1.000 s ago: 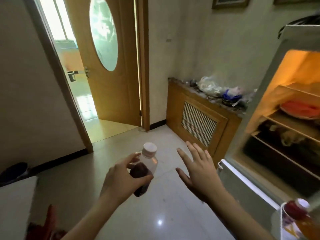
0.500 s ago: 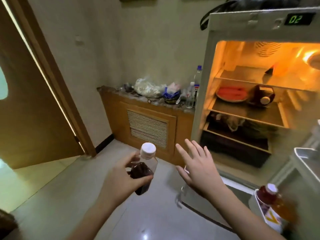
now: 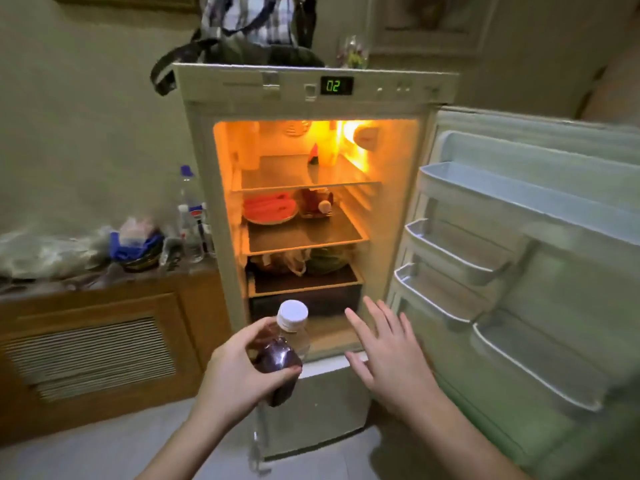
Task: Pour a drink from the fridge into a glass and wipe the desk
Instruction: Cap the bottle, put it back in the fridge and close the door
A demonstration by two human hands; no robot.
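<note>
My left hand (image 3: 239,372) grips a small clear bottle (image 3: 282,351) with a white cap and dark reddish-brown drink in its lower part. The bottle is upright in front of the fridge's lower shelves. My right hand (image 3: 388,362) hovers just right of the bottle, fingers spread, holding nothing. The small fridge (image 3: 311,88) stands straight ahead with its interior lit orange. Its door (image 3: 540,258) is swung wide open to the right. No glass or desk is in sight.
Inside the fridge are a plate of red slices (image 3: 270,209), a dark jar (image 3: 317,202) and bagged food below. The door racks look bare. A wooden cabinet (image 3: 93,344) on the left carries bags and bottles (image 3: 188,202). A bag (image 3: 249,32) lies on top of the fridge.
The view has swung right from the doorway to face the open fridge squarely. Both hands keep the same pose, the left still holding the bottle.
</note>
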